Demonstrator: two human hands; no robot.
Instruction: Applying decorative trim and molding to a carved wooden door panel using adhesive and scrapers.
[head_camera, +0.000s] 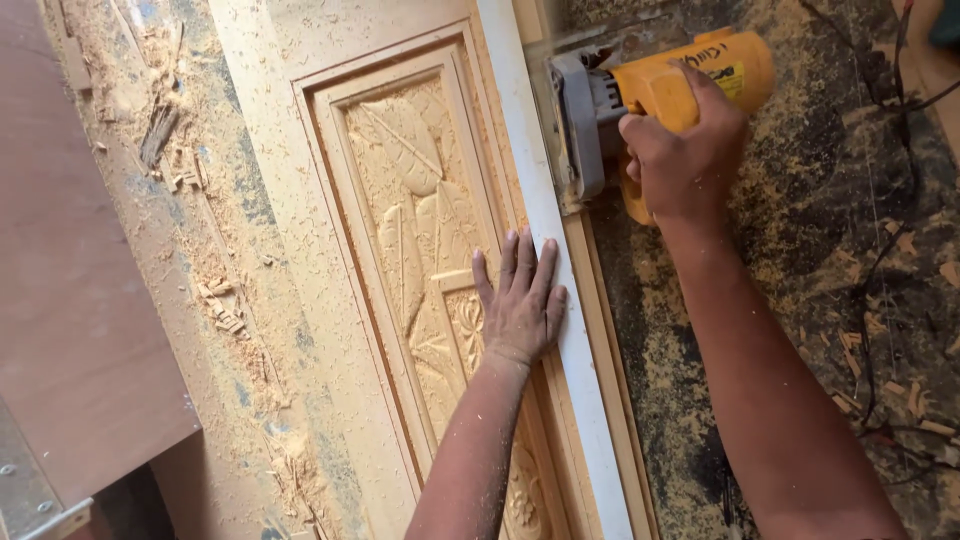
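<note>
A carved wooden door panel with leaf reliefs lies flat in front of me. My left hand rests flat on it, fingers spread, pressing near its right edge beside a pale straight strip. My right hand grips the yellow handle of an electric circular saw. The saw's grey guard sits against the panel's right edge, just beyond the strip, ahead of my left hand. Fine dust blurs the air at the blade.
Sawdust and wood chips cover the surface left of the panel. A brown board lies at the far left. The floor on the right is dark, littered with shavings and a black cable.
</note>
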